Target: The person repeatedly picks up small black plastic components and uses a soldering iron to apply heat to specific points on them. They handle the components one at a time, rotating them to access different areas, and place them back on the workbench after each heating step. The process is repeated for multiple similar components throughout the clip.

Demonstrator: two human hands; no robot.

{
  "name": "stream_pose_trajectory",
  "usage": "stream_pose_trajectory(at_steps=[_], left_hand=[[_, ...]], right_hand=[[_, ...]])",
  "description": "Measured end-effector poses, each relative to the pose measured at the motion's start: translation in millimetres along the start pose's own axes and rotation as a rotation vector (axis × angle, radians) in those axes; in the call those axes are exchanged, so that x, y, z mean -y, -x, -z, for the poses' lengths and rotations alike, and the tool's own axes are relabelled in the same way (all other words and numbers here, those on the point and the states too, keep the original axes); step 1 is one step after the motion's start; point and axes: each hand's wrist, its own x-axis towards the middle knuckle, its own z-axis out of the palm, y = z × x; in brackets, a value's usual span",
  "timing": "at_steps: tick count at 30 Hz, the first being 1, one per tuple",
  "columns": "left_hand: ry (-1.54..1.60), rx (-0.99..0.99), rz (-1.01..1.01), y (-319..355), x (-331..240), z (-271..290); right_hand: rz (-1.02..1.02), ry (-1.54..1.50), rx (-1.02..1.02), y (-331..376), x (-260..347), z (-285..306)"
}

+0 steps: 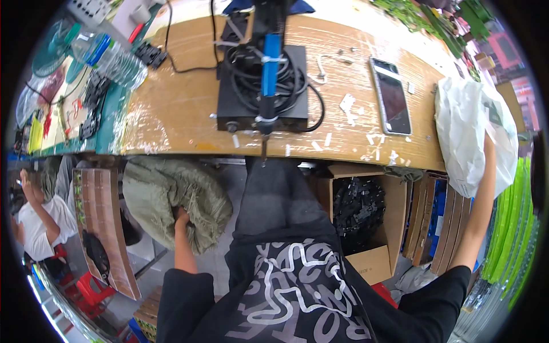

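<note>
My left hand [182, 216] reaches to the frayed mouth of an olive-green woven sack [154, 191] below the table's front edge. Its fingers are lost among the folds, so their grip does not show. On the far right, my right forearm [481, 194] runs up to a white plastic bag [463, 128] at the table's right end. The right hand itself is hidden in or behind the bag's plastic, and its fingers cannot be seen.
A black box with coiled cables [229, 114] and a blue-marked upright tool [270, 74] stand mid-table. A phone [393, 100] lies to the right among white scraps. A water bottle [117, 60] is at left. Under the table, a carton [369, 266] holds black parts.
</note>
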Motion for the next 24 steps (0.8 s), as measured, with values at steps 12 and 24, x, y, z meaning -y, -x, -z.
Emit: stream_pose_trajectory(at_steps=[12, 24], left_hand=[[-0.039, -0.007, 0.048, 30.0, -16.0, 23.6], [-0.019, -0.014, 0.036, 58.9, -12.7, 12.2]], right_hand=[[0.176, -0.21, -0.125, 38.4, 4.4, -91.5], [0.271, -0.197, -0.176, 10.3, 12.2, -107.3]])
